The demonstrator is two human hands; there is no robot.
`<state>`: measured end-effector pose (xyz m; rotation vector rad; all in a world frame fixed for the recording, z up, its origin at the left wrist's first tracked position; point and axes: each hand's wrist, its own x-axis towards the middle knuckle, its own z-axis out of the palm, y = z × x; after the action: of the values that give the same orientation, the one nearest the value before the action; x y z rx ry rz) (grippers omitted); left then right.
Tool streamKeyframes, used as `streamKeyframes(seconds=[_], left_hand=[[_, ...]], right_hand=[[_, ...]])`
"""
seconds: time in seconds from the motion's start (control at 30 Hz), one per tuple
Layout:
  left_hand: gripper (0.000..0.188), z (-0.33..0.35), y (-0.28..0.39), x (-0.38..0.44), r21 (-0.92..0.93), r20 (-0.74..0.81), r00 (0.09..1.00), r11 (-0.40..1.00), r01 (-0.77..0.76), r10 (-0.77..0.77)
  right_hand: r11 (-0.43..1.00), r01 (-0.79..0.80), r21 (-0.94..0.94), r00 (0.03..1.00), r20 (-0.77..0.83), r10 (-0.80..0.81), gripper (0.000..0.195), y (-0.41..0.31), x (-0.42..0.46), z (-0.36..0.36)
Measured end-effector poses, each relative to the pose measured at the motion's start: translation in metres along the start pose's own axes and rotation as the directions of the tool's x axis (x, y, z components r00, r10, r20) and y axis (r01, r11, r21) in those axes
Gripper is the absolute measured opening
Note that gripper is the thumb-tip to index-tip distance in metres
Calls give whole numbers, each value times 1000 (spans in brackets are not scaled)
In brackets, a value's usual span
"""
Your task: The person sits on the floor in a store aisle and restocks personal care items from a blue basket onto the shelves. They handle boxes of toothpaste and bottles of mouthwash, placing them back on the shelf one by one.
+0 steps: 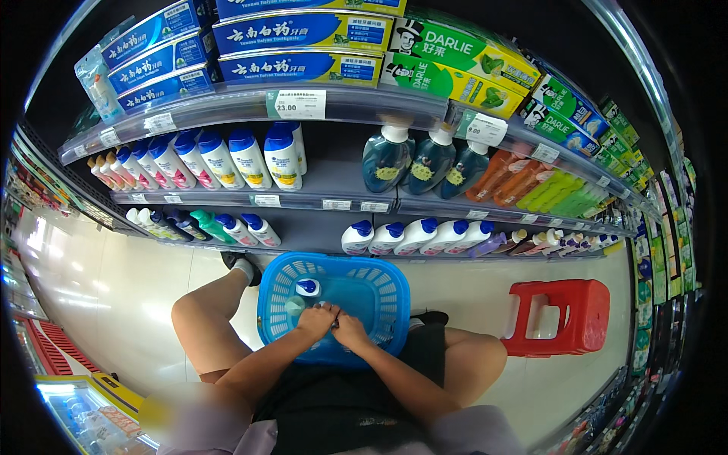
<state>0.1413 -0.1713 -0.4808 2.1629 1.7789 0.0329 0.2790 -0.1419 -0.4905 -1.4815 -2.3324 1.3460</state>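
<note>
Between my knees stands a blue plastic shopping basket (392,273). My left hand (314,322) and my right hand (350,331) meet above its near half, fingers curled against each other. Whether anything small lies between the fingers cannot be made out. A white bottle with a blue cap (307,288) is in the left part of the basket. Closer to my left hand, also inside it, is a pale green translucent bottle (294,306). My forearms hide part of the basket's near rim.
Ahead are shelves with toothpaste boxes (301,31) on top, shampoo bottles (243,159) and dark liquid-soap bottles (388,160) below, and white blue-capped bottles (417,236) at the bottom. A red plastic stool (594,318) lies on its side at right. A lit refrigerated case (85,415) is at lower left.
</note>
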Motion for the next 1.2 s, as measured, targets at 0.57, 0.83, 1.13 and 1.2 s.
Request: streamKeyframes(seconds=[0.57,0.83,1.13,1.2], left_hand=[[36,-6,18,-7,9,257,949,982,187,-183],[54,-73,-2,75,-402,-326,927,915,43,-187],[39,-92,-33,160,-481,-294,890,859,177,-348],[34,-88,-37,167,-490,-229,906,847,209,-356]], right_hand=[[995,88,38,992,89,-91,37,26,-3,26],[994,106,31,917,-391,-85,44,1,56,-91],[991,-15,-136,972,-233,-17,67,-41,131,-157],[978,17,-209,942,-323,-85,59,-39,133,-150]])
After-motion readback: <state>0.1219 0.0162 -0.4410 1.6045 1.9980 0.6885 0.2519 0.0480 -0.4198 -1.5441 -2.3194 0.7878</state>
